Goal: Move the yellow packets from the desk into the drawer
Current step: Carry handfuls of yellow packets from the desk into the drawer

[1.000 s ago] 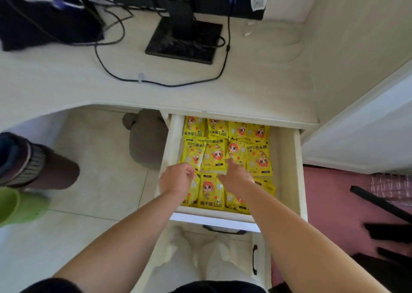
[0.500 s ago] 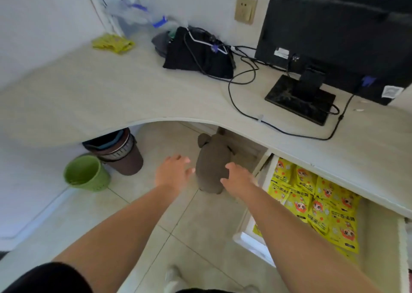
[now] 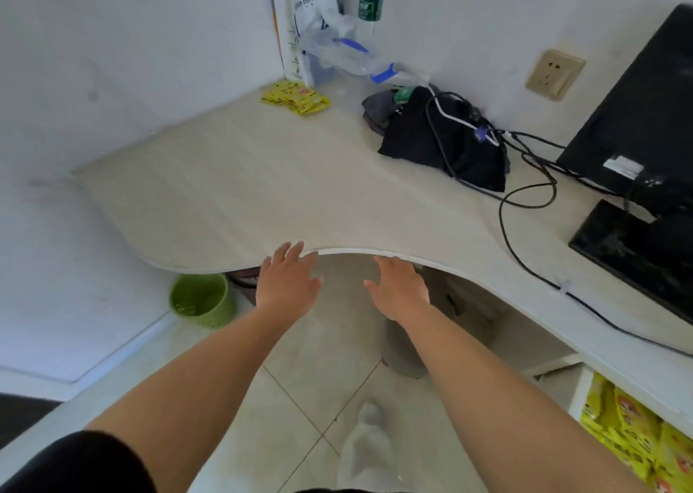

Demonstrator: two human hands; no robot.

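Both hands, left [image 3: 288,286] and right [image 3: 401,289], are leaving the drawer [image 3: 579,391], empty and spread apart; many packets are lying inside; one yellow pile [image 3: 296,97] is waiting on the tabletop [image 3: 262,185].

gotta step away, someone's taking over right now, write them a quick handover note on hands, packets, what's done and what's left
Left hand and right hand: both open and empty, at the desk front edge.
Yellow packets on desk: small pile at the far corner by the wall.
Drawer: open at lower right, already holding many packets.
Left: fetch the corner pile and put it in the drawer.
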